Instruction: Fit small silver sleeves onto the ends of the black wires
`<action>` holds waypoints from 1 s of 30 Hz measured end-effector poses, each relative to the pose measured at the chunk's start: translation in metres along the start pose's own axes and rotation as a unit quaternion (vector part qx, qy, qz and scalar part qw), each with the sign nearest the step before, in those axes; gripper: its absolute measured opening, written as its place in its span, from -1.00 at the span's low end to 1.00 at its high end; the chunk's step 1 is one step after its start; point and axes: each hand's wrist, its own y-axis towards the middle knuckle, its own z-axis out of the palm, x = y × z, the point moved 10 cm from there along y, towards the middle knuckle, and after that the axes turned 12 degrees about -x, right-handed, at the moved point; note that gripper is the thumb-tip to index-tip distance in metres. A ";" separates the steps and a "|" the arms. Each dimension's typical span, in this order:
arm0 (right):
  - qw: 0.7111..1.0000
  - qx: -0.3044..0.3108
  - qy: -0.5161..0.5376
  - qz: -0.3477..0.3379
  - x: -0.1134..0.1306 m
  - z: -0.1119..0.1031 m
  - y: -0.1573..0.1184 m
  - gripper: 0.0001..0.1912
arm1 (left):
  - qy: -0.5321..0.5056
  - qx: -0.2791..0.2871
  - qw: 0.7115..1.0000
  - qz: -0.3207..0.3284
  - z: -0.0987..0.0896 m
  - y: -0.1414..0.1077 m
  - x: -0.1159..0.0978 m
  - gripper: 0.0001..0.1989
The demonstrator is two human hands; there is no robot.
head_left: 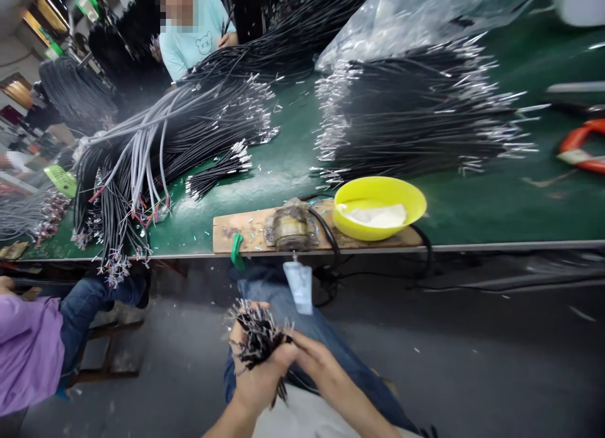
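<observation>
below the near edge of the green bench point(472, 217), over the person's jeans point(340, 343), a bundle of short black cables point(258, 340) was held up in the air, its pale stripped ends pointing mostly upward and fanning out loosely. the left hand point(258, 381) was wrapped around the bundle, with dark ends also poking out beneath it. the right hand point(312, 353) met it from the right side, its fingers close together by the left thumb and against the bundle; i cannot tell whether they pinched any single strand.

along the near edge of the bench, just beyond the hands, lay a wooden board point(250, 227). it bore a small grimy motor point(290, 227), a green clip point(237, 252) at the edge and, toward the right end, a yellow bowl point(359, 232) with something white point(378, 215) in it. a bluish translucent flap point(299, 290) hung from the motor below the edge.

farther back, a wide stack of black cables point(401, 110) lay near a clear plastic sheet point(401, 31). grey cables point(146, 135) crossed a dark heap toward the left end. a person in a light blue shirt point(191, 57) was at the far edge.
</observation>
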 end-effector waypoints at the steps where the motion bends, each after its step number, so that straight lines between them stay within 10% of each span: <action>1: 1.000 0.012 -0.011 -0.025 0.007 0.005 -0.003 -0.63 | -0.005 -0.016 1.000 0.021 -0.003 0.001 -0.006 -0.53; 5: 0.996 0.050 -0.033 -0.066 0.015 0.018 -0.013 -0.71 | 0.019 -0.051 0.994 0.092 -0.004 0.000 -0.031 -0.72; 10: 0.987 0.135 0.069 0.056 -0.003 0.039 -0.024 -0.56 | -0.011 -0.086 0.992 0.097 -0.004 0.007 -0.043 -0.56; 17: 0.996 0.078 0.015 0.031 -0.005 0.038 -0.025 -0.68 | -0.019 -0.075 0.992 0.096 -0.011 0.000 -0.020 -0.71; 30: 0.995 0.064 0.024 0.075 -0.029 0.028 -0.043 -0.57 | -0.042 0.288 0.956 -0.043 0.034 -0.023 -0.003 -0.24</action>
